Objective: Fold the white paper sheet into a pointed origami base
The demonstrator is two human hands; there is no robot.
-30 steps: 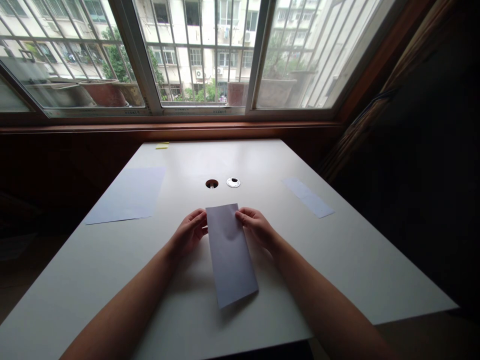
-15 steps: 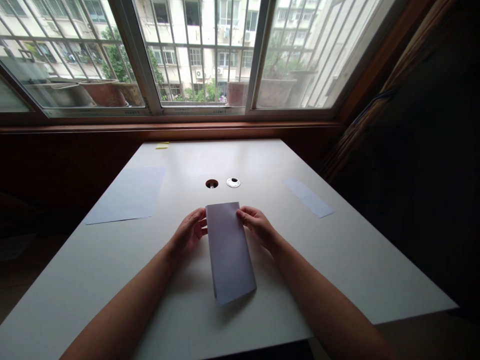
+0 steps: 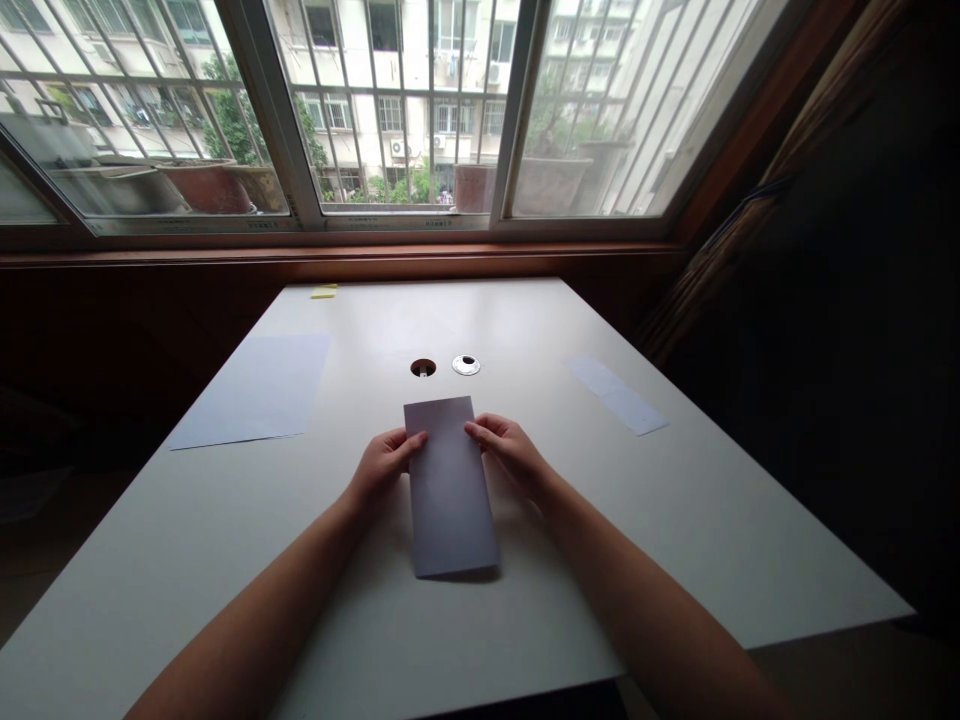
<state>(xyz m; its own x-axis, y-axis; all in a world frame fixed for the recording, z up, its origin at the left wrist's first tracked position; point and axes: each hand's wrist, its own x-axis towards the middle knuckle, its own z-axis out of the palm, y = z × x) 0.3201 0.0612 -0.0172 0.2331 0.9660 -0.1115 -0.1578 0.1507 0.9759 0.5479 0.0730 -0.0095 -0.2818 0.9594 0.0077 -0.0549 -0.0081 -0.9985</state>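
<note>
A folded sheet of paper (image 3: 450, 500), long and narrow, is held up just above the white table, tilted with its far end raised. My left hand (image 3: 384, 460) pinches its left edge near the top, thumb on the upper face and fingers behind. On the opposite edge my right hand (image 3: 510, 448) grips the folded paper the same way, thumb on top. Both hands are closed on it. The fingers under the paper are hidden.
A large paper sheet (image 3: 255, 390) lies at the left of the white table (image 3: 360, 640). A narrow paper strip (image 3: 615, 393) lies at the right. Beyond the hands are a round cable hole (image 3: 423, 368) and a metal grommet (image 3: 466, 365). Yellow sticky notes (image 3: 324, 292) sit at the far edge.
My left hand has closed from fingers at the side to a thumb pinch on the folded paper. The paper has shifted slightly left and away from me, and its near end looks more level.
</note>
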